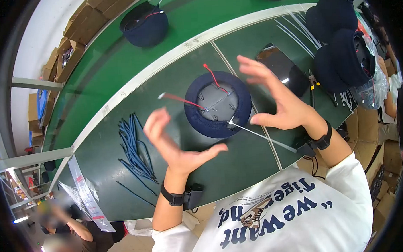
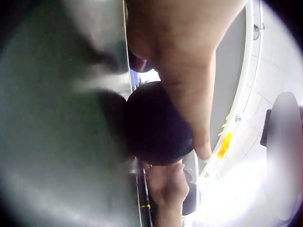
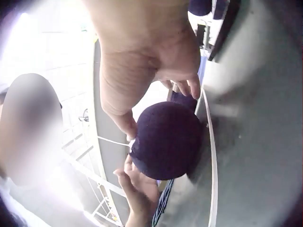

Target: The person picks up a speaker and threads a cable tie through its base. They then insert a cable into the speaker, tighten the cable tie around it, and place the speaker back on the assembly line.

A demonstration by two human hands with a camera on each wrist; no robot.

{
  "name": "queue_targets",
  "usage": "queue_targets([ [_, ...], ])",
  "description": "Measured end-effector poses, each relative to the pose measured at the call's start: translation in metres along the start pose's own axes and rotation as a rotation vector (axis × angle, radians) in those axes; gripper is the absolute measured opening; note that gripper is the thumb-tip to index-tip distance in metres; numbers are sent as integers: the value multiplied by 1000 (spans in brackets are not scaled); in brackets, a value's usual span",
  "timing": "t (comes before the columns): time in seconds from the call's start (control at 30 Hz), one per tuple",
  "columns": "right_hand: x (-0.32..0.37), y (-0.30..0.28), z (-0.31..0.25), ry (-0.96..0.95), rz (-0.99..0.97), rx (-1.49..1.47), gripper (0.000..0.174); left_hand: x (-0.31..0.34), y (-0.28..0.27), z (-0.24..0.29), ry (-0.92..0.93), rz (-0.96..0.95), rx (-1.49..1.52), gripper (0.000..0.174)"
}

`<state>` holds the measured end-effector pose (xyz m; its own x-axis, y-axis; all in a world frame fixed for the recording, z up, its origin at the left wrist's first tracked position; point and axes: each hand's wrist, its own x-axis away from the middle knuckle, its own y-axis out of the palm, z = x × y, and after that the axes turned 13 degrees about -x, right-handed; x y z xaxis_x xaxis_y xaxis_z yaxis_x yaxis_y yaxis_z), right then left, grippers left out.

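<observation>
The navy cap (image 1: 200,121) lies opening-up mid-counter (image 1: 238,169), with a grey disc (image 1: 219,102) and red wires (image 1: 211,74) showing inside. Your left hand (image 1: 173,142) hovers just beside it, palm up and fingers spread, holding nothing. Your right hand (image 1: 278,99) hangs open on the other side, empty too. Blue cords (image 1: 133,148) lie further left.
</observation>
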<state>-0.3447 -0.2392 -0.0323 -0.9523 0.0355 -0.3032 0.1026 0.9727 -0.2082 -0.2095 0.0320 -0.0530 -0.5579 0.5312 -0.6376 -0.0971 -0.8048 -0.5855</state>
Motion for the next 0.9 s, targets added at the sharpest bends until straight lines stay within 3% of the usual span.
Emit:
queue_targets([
  [0.03, -2, -4, -8, -96, -12, 117, 79, -1, -6, 2, 119, 40, -96, 106],
  [0.13, 1, 5, -22, -168, -191, 259, 53, -19, -1, 22, 360, -133, -144, 43],
  [0.2, 5, 17, -25, -164, -133, 225, 29, -20, 10, 26, 346, -187, -123, 37],
  [0.27, 10, 19, -17, -165, -77, 218, 21, -17, 18, 23, 335, -156, -106, 37],
  [0.4, 9, 23, -14, -147, -25, 208, 17, -18, 18, 20, 287, -88, -65, 35],
  [0.47, 10, 16, -14, -126, -28, 132, 28, -22, -6, 22, 213, 28, -183, 25],
  [0.53, 13, 11, -9, -107, 33, -160, 46, -23, -41, 2, -98, -49, -569, 24],
  [0.57, 18, 4, -1, -118, 44, -278, 64, -22, -59, -8, -301, -190, -739, 25],
  [0.6, 24, 3, -3, -84, 181, -494, 71, -16, -71, -18, -511, -329, -901, 29],
  [0.7, 16, -15, -2, -233, 324, -714, 64, 14, -74, -53, -551, -420, -922, 23],
  [0.77, 15, -36, -8, -255, 325, -729, 56, 14, -71, -51, -566, -401, -874, 18],
  [0.8, 3, -26, -24, -255, 432, -601, 45, 12, -69, -47, -569, -395, -840, 15],
  [0.87, 1, -25, -58, 75, 327, -363, 41, 4, -74, -41, -397, -257, -787, 11],
  [0.9, -8, -9, -78, 234, 258, -384, 40, -9, -82, -28, -289, -196, -603, 12],
])
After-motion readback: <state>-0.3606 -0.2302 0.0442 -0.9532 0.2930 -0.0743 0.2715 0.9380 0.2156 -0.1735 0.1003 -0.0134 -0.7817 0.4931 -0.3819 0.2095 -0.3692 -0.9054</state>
